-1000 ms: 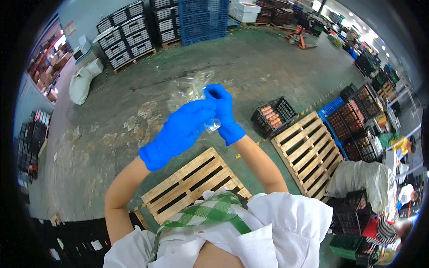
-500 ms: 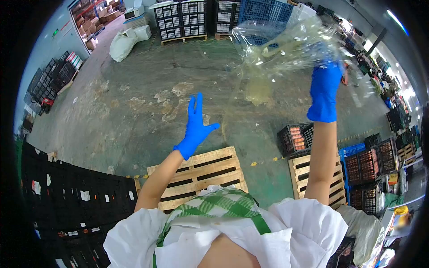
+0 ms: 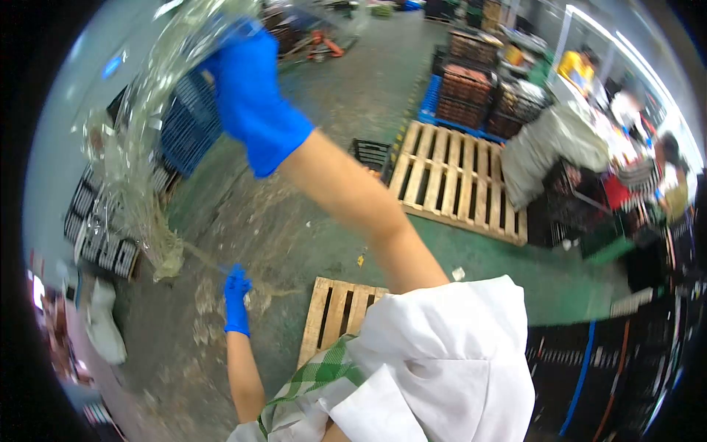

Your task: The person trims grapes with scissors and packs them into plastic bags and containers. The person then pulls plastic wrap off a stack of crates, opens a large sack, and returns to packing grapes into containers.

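My right hand [image 3: 254, 96], in a blue glove, is raised high at the upper left of the head view. It is closed around a bunched sheet of clear plastic film [image 3: 136, 173], perhaps a large bag, which trails down to the left. Lower down, my left hand [image 3: 236, 300], also gloved in blue, has its fingers drawn together. A faint strand runs from the film's lower end toward those fingers, but blur hides whether they grip it.
Wooden pallets lie near me, one at my front [image 3: 335, 313] and one to the right [image 3: 456, 177]. Behind the latter stand stacked crates [image 3: 464, 92] and a large whitish sack [image 3: 552, 151]. Black crates [image 3: 604, 368] line the lower right. People, one in yellow [image 3: 577, 68], are at the far right.
The view has swung to the right and tilted. My right hand still holds the film, now trailing left. My left hand's spread fingers have come together.
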Demonstrator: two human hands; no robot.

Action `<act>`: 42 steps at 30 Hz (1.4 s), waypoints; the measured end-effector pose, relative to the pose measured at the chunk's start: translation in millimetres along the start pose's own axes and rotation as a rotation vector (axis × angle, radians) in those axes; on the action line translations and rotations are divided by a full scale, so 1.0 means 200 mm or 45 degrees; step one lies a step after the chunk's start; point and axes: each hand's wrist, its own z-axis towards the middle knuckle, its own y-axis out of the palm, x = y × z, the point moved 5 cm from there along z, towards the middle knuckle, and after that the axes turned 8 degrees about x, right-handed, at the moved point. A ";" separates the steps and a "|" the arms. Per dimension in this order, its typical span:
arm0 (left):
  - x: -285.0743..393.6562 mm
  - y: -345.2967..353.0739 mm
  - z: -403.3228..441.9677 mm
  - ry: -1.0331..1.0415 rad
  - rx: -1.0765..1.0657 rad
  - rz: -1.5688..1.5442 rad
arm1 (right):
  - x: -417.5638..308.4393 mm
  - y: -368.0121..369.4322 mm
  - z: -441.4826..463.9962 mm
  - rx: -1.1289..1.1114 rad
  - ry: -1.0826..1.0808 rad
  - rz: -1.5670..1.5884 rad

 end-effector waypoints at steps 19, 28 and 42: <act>0.82 0.87 -0.88 0.625 -0.364 0.356 | 0.03 -1.07 -1.27 -0.715 -0.061 -2.406; 1.03 0.89 -1.28 1.095 -0.738 1.049 | -0.01 -1.12 -1.54 0.100 0.512 -1.689; 0.88 0.80 -1.40 1.292 -0.733 1.179 | 0.04 -1.09 -1.81 0.678 0.801 -1.007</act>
